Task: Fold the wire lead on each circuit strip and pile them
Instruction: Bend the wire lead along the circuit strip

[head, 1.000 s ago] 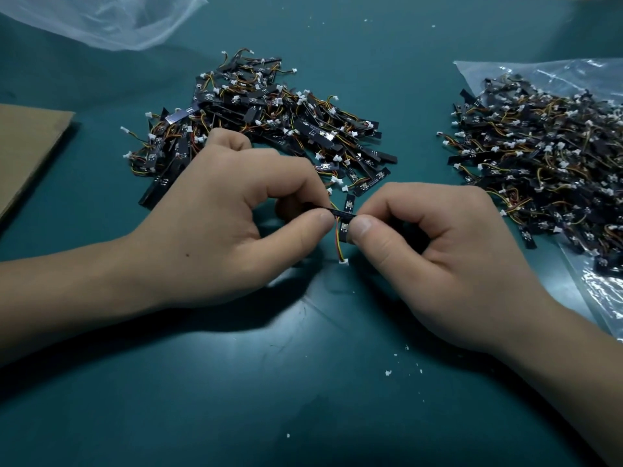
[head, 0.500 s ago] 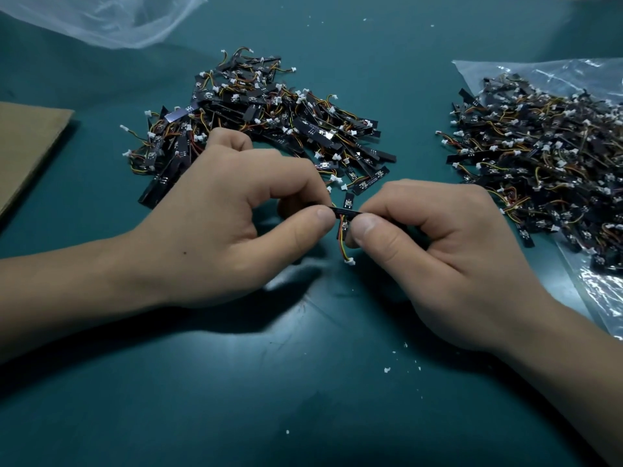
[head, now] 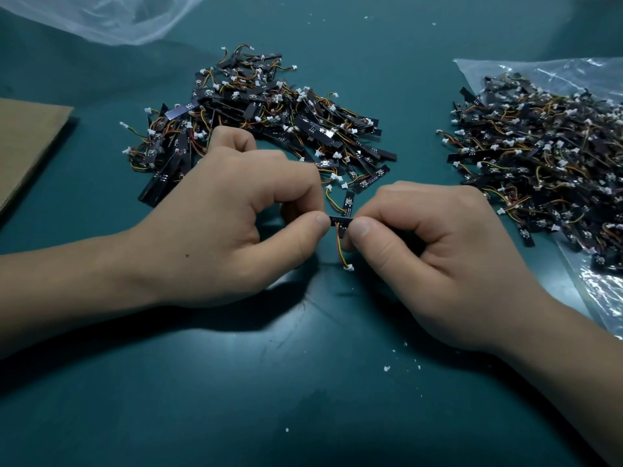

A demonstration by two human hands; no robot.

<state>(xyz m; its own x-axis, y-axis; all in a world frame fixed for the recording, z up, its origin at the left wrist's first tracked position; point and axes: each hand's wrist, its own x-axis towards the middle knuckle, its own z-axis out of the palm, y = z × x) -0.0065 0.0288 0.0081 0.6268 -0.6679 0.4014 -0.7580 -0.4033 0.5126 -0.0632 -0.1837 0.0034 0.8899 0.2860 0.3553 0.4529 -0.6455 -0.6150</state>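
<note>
L hand [head: 229, 224] and R hand [head: 438, 257] each pinch, thumb against curled forefinger, one end of a thin black circuit strip [head: 340, 220] btwn them. Fingertips hide most of it. Its wire lead [head: 341, 249], red/yellow strands, droops below the thumbs to a small white plug [head: 348, 267]. Beyond L hand is a tangled pile [head: 269, 123] of flat strips. Beyond R hand, another heap [head: 546, 156] sits on a crinkly clear bag [head: 603, 298], cut off at the frame edge. Smooth teal mat [head: 303, 399] underneath.
</note>
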